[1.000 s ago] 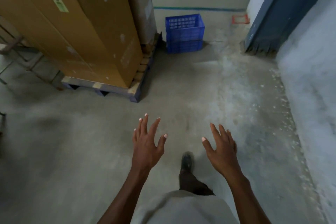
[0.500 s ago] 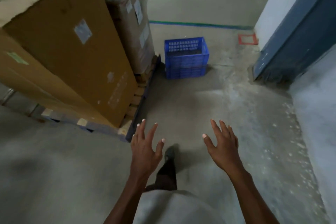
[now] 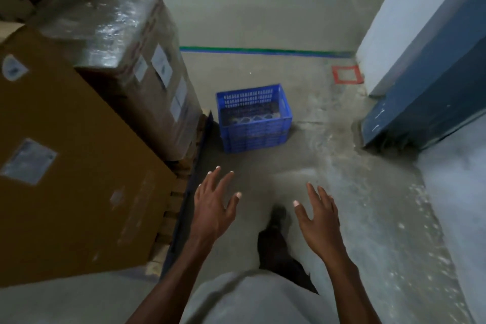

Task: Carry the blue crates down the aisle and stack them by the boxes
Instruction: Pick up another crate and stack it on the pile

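Observation:
A stack of blue slotted crates (image 3: 254,123) stands on the concrete floor, right beside the pallet of boxes. My left hand (image 3: 213,205) and my right hand (image 3: 319,217) are held out in front of me, fingers spread and holding nothing. Both hands are well short of the crates, with bare floor between. A large brown cardboard box (image 3: 79,187) and a plastic-wrapped box (image 3: 136,60) fill the left side.
The boxes sit on a wooden pallet (image 3: 184,192) whose dark edge runs along my left. A blue-and-white wall corner (image 3: 420,92) juts in on the right. A green-blue floor line (image 3: 263,50) and a red tape square (image 3: 347,74) lie beyond the crates. My shoe (image 3: 276,218) steps forward.
I have walked closer: the crates and boxes have grown larger and slid down the view. Both hands have stayed open and empty in front of me.

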`<state>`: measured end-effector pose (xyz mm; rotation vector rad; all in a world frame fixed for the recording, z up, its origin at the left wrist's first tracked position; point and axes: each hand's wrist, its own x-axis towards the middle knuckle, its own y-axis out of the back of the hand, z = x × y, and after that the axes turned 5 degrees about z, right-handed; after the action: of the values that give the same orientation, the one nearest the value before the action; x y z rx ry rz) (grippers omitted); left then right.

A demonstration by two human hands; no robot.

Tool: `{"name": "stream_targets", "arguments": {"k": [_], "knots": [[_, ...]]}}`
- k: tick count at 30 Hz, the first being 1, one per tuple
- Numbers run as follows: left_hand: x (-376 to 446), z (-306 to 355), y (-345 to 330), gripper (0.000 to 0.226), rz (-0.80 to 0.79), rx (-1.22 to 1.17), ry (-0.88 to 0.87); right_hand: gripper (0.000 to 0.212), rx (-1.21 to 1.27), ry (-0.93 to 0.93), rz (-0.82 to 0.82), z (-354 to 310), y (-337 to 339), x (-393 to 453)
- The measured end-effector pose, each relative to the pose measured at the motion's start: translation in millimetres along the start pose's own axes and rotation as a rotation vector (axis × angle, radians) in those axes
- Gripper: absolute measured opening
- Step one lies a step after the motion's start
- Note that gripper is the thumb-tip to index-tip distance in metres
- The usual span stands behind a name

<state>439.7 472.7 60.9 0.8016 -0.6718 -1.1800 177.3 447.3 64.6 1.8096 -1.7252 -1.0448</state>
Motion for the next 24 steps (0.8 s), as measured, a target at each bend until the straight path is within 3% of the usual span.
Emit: {"name": "stream_targets", "arguments": {"k": [7, 14, 24], "knots": [[173, -2, -47, 0.061, 0.015, 0.007, 0.184, 0.067, -0.103, 0.048, -0.081, -39, 2, 225], [342, -10, -69, 0.053, 0.005, 0.048, 0.296, 0.069, -0.248, 0.134, -0.267, -88, -20, 441], [579, -116, -177, 0.06, -0.388, 0.246, 0.253, 0.063, -0.448, 0.025, -0.492, -86, -109, 702]]}}
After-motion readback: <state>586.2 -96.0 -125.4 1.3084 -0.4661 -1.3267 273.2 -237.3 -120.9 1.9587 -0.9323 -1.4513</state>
